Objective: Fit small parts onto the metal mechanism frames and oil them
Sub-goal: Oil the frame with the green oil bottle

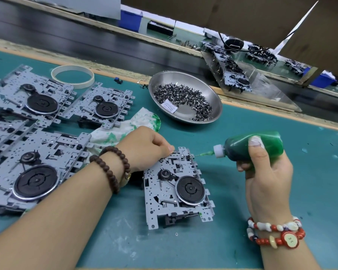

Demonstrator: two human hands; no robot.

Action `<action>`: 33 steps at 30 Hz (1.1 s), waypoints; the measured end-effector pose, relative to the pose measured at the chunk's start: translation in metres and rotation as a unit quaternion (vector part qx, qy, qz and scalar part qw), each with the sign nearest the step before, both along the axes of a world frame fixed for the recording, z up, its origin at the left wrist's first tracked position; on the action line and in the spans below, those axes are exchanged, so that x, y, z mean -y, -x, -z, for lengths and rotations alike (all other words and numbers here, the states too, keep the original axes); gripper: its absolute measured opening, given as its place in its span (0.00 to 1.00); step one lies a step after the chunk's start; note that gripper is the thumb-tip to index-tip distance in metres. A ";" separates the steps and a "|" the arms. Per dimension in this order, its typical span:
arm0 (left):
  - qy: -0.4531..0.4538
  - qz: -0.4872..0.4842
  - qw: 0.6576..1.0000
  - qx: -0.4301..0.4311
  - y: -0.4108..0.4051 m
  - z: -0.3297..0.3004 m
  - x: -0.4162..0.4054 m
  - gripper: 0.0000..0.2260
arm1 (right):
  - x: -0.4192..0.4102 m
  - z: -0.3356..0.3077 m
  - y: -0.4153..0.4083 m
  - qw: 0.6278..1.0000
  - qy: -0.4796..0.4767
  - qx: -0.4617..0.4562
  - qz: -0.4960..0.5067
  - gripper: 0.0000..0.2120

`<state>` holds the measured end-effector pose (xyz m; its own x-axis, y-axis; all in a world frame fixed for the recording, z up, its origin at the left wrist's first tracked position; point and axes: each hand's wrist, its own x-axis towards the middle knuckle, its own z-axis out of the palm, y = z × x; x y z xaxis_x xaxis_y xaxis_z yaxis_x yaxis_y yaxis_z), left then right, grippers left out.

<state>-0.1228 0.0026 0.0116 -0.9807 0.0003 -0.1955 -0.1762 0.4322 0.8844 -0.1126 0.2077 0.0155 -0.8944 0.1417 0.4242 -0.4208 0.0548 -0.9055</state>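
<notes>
Head view: a metal frame (179, 189) is pinched at its 12 o'clock edge by the left hand (144, 148); a green oil bottle (250, 146) is gripped at 3 o'clock by the right hand (265, 176), fingers curled round it.

The left hand (144, 147) hides its fingertips and the frame's (177, 187) corner.

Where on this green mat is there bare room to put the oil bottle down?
Most room: the mat right of the right hand, out to the wooden edge. Also bare: the near strip between the forearms, below the frame being oiled, and the gap between that frame and the steel bowl. Crowded: the left side, packed with frames and the stained rag.
</notes>
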 end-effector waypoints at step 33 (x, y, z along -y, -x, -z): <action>0.051 0.015 0.996 -0.067 -0.001 0.005 -0.009 0.10 | 0.020 0.003 -0.009 0.982 -0.037 0.101 -0.158 0.10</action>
